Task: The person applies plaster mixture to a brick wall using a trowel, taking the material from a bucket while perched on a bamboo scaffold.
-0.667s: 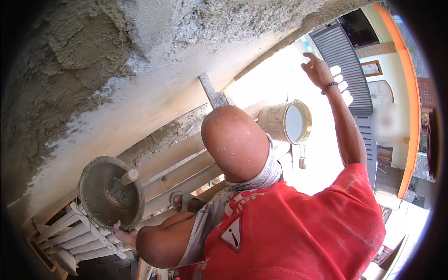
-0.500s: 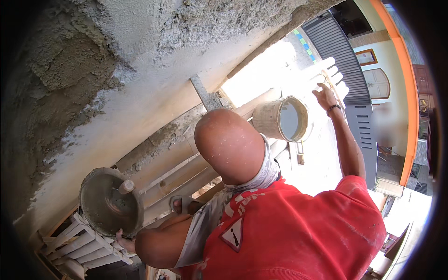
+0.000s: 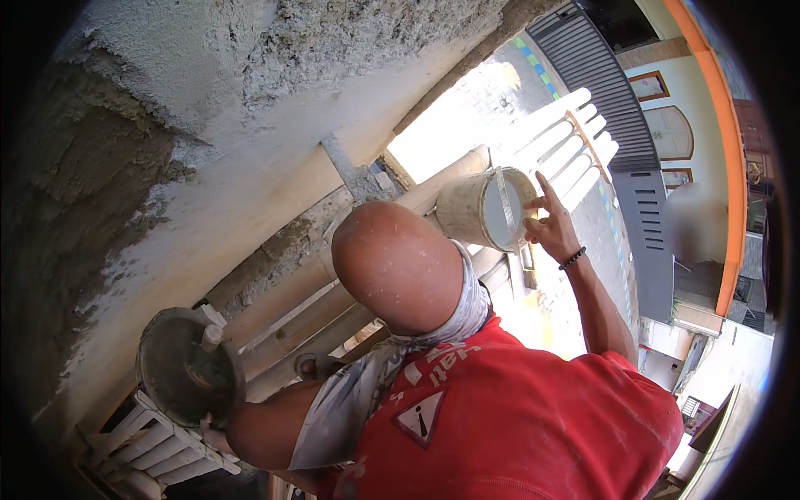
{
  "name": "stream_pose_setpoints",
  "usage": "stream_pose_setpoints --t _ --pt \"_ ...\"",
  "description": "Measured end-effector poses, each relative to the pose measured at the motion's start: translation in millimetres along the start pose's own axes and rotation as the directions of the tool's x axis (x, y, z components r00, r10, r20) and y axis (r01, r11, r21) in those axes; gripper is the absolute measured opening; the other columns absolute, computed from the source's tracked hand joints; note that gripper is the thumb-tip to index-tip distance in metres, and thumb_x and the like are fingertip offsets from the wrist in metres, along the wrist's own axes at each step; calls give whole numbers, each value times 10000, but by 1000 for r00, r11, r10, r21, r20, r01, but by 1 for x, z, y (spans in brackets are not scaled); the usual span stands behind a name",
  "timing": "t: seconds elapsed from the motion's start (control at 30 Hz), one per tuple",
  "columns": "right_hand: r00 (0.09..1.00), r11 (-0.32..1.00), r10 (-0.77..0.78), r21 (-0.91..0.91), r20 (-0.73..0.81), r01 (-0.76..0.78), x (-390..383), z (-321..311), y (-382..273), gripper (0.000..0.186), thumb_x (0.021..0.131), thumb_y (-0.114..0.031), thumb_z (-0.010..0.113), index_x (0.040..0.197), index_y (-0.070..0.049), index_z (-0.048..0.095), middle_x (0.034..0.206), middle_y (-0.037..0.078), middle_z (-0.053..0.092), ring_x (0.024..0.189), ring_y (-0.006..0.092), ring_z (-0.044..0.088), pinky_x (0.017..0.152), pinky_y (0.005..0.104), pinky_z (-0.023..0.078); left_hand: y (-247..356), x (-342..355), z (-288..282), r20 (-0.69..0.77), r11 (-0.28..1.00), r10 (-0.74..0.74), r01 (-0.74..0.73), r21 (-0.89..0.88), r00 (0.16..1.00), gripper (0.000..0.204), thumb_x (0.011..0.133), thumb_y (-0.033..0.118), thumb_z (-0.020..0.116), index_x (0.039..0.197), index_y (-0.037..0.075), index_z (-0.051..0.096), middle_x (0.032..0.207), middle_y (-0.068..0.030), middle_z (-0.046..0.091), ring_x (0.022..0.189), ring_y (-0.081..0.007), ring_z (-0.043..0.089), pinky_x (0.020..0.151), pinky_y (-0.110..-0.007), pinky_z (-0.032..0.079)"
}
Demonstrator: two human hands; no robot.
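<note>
While the left hand touches the basin rim, grip unclear, the right splays beside the bucket.

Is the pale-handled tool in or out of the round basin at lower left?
In: the tool's pale handle sticks up from inside the round basin. Its lower part is too dark to make out.

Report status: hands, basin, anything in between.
Left hand at basin rim, grip unclear. Right hand open by bucket, contact unclear. Handle sticking up from basin. Knee between basin and bucket.
</note>
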State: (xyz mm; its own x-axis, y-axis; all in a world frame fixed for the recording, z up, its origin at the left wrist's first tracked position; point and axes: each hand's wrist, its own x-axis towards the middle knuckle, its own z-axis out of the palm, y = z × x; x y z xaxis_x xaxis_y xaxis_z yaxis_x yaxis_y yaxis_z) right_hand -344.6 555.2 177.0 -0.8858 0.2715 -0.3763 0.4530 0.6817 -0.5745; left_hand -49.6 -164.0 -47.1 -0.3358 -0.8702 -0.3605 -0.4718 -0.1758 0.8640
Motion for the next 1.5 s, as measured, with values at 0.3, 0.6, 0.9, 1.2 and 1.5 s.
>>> stream_pose_setpoints --t 0.3,0.6,0.9,1.2,1.5 --pt "892 982 -35 -179 -452 -52 22 1 75 741 876 -316 635 1450 -1 289 1088 255 612 913 279 637 639 343 560 0 -2 5 3 1000 -27 27 -9 1000 403 757 235 611 1040 -50 581 1023 -124 577 931 -247 508 853 -379 419" --pt "824 279 479 837 304 -471 -5 88 152 620 872 -427 626 1276 1 430 1218 244 527 1060 447 577 843 528 519 5 -1 -4 9 999 -44 45 -29 999 407 750 235 610 1028 -60 583 1027 -122 574 931 -245 503 857 -377 414" --pt "853 38 497 978 161 -206 5 118 143 261 807 -12 365 990 132 482 1099 291 571 1007 462 587 932 553 513 9 -4 -10 10 995 -77 77 -70 997 412 742 236 609 1017 -71 586 1032 -119 571 932 -243 497 860 -376 408" --pt "909 229 400 948 116 -222 16 75 117 399 780 -17 395 1125 182 378 1075 308 556 905 498 609 863 591 529 28 -21 3 -25 969 -197 191 -157 980 436 716 217 612 1026 -88 583 1030 -116 574 931 -244 498 867 -373 404" --pt "967 611 56 757 248 -229 58 55 -16 409 731 16 412 1127 111 452 1010 216 603 774 359 650 677 477 590 95 -73 58 -215 903 -289 192 -383 933 305 641 111 652 915 -10 600 886 -96 602 643 -241 581 595 -383 492"
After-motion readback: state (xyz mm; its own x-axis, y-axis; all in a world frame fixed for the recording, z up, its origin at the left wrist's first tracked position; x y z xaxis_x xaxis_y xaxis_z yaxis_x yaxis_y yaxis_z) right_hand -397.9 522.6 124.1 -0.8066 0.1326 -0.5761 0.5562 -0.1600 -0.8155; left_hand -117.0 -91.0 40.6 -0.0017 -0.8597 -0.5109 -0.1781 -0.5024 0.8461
